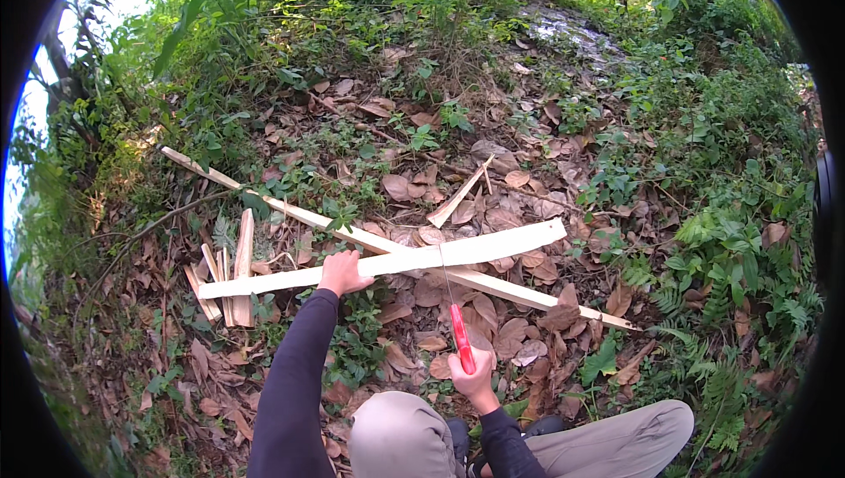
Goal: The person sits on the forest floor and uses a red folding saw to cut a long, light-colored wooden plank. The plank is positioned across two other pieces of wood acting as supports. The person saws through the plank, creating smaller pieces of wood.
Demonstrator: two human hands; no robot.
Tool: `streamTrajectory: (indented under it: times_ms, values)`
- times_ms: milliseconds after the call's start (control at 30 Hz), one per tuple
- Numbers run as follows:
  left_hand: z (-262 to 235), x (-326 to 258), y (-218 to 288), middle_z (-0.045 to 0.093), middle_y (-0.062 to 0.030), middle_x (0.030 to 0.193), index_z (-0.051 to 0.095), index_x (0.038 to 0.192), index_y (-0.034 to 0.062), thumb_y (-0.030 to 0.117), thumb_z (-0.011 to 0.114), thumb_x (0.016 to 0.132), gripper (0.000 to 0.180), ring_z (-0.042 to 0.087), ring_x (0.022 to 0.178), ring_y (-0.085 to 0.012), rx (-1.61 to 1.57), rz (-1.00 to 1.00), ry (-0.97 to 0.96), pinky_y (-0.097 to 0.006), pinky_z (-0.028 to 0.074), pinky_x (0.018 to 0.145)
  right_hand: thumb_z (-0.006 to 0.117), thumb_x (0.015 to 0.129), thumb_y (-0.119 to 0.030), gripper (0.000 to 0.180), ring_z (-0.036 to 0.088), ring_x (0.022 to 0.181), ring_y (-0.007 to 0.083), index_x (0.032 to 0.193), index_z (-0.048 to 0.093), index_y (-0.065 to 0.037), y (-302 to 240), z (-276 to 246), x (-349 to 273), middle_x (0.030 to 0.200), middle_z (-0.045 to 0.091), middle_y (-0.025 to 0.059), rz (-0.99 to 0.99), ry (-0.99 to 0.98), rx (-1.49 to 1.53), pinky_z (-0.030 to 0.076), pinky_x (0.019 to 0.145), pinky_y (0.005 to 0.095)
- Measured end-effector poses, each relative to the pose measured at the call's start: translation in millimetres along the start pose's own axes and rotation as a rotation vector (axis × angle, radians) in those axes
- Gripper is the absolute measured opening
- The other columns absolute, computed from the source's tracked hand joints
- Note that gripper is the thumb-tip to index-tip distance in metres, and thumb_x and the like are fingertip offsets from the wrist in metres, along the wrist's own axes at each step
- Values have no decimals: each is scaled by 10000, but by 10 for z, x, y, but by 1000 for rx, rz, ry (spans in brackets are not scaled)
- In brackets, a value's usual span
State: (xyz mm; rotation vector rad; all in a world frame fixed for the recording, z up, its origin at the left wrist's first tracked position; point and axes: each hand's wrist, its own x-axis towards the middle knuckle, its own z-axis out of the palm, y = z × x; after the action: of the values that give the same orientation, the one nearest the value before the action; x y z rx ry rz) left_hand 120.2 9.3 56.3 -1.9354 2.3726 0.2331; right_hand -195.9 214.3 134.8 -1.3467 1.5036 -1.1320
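Observation:
A pale wooden board (506, 243) lies slantwise across a longer, narrower wooden strip (290, 208) on the leafy ground. My left hand (344, 274) is closed over the board, left of where the two pieces cross. In my right hand (476, 378) is the red handle of a hand saw (460, 334). Its thin blade runs up from the handle and meets the board near its middle, right of my left hand. The blade is seen almost edge-on, so how deep it sits in the wood I cannot tell.
Several short split wood pieces (244, 271) lie under and beside the board's left end. Another split piece (456, 199) rests beyond the board. Dry brown leaves (502, 337) cover the ground, with ferns (726, 390) at the right and green bushes behind. My bent knees are at the lower edge.

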Motion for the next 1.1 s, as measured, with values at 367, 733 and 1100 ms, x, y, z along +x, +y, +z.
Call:
streamTrajectory:
  times_ms: [367,733,1100]
  values:
    - [130,178,559,751,-98,829,776,943,140,575,764,619,542,732,777,-273,-97,-21,101,-392,582,739,692,818,-56,255,458,484,76,622,533,-23,258,-193,-122,528,514,3,45,16,52,359,474,300]
    - [126,299,428,739,-176,795,787,833,58,568,741,633,550,733,759,-327,-105,-73,32,-417,588,761,687,812,-65,277,463,412,146,603,510,-24,10,-234,-237,484,454,62,42,35,15,359,449,353]
    - [158,264,404,734,-164,768,789,820,67,570,735,614,547,726,727,-333,-132,-33,30,-424,589,743,687,832,-74,271,442,424,120,629,516,-22,230,-100,-89,487,453,55,6,50,11,341,446,345]
